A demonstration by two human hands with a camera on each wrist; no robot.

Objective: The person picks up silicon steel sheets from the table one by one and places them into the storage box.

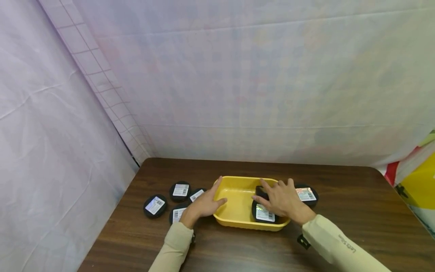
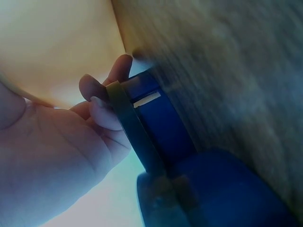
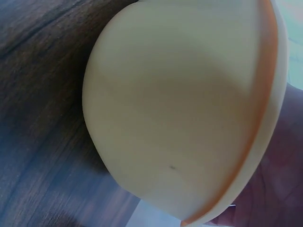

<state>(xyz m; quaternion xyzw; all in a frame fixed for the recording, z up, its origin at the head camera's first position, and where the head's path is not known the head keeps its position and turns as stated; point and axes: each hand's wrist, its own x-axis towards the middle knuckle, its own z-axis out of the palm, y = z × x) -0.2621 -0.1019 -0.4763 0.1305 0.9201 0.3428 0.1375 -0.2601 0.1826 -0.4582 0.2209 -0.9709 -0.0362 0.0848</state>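
A yellow tray [image 1: 236,223] stands on the table between both hands. My left hand [image 1: 204,203] holds its left end, thumb over the rim and the other fingers outside. In the left wrist view those fingers [image 2: 110,111] curl beside the tray's outer wall [image 2: 61,42], near a dark round container [image 2: 165,123]. My right hand [image 1: 283,198] reaches over the tray's right end. Its thumb and index finger lie around a black container [image 1: 261,192] inside, partly hidden by the hand. A labelled black round container [image 1: 265,213] lies flat in front of it in the tray.
Several black round containers with white labels lie left of the tray, among them one at the far left [image 1: 155,206] and one behind [image 1: 180,190]. Another black container [image 1: 307,194] sits right of the tray. A white cloth [image 1: 238,94] hangs behind the brown table [image 1: 353,211].
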